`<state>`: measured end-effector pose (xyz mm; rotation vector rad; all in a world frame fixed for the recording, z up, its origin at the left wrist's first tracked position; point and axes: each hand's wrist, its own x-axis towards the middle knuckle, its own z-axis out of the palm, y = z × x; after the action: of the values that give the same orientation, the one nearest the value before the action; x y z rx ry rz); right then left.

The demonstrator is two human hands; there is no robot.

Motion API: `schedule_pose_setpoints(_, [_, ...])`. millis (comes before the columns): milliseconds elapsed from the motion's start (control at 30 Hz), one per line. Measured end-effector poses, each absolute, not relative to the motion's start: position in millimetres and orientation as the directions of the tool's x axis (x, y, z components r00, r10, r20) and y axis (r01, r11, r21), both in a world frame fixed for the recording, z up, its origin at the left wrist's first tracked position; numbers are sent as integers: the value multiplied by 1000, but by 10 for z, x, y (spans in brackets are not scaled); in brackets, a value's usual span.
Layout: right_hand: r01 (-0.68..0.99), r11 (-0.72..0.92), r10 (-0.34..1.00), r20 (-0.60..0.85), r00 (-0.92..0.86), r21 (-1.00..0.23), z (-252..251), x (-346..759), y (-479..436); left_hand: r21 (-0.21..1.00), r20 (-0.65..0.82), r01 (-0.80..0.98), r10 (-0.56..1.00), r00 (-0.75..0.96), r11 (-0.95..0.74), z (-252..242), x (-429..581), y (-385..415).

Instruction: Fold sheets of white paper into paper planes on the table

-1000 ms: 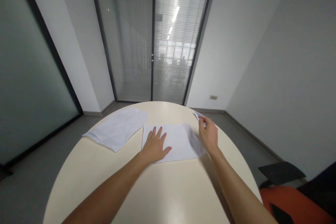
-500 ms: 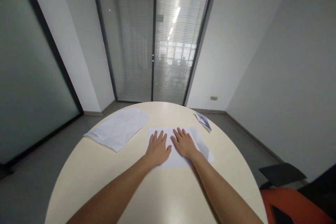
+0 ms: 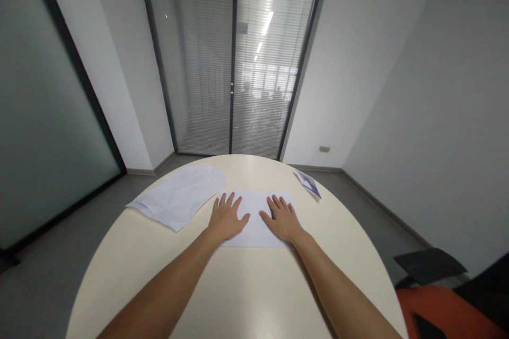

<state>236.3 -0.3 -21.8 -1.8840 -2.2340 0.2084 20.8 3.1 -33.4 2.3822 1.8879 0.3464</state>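
Both hands are now bracing the sheet (image 3: 254, 233) from its two sides: the left hand (image 3: 226, 221) is resting near the left edge, the right hand (image 3: 283, 221) toward the right. This wider placing is apparently holding the sheet flat and steady on the table (image 3: 246, 286). Both hands are lying palm down, fingers spread, thumbs pointing inward, and are gripping nothing.

Compared with half a second earlier, the left hand is sitting farther left, the gap between the thumbs is showing wider, and the sheet's near right corner is no longer jutting out beyond the right forearm. The folded piece (image 3: 309, 185), which the right hand was touching a second ago, is lying alone at far right; the creased paper (image 3: 183, 193) is staying at far left.
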Motion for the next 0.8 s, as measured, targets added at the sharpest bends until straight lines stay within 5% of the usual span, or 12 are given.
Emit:
schedule_pose_setpoints(467, [936, 211, 978, 66, -200, -282, -219, 2398, 24, 179, 133, 976, 986, 104, -127, -325, 39, 191])
schedule_pose_setpoints(633, [934, 221, 975, 67, -210, -282, -225, 2371, 32, 141, 229, 944, 937, 263, -299, -299, 139, 131])
schedule_pose_setpoints(800, [937, 230, 973, 67, -221, -262, -226, 2354, 58, 217, 153, 894, 918, 366, -392, -323, 226, 57])
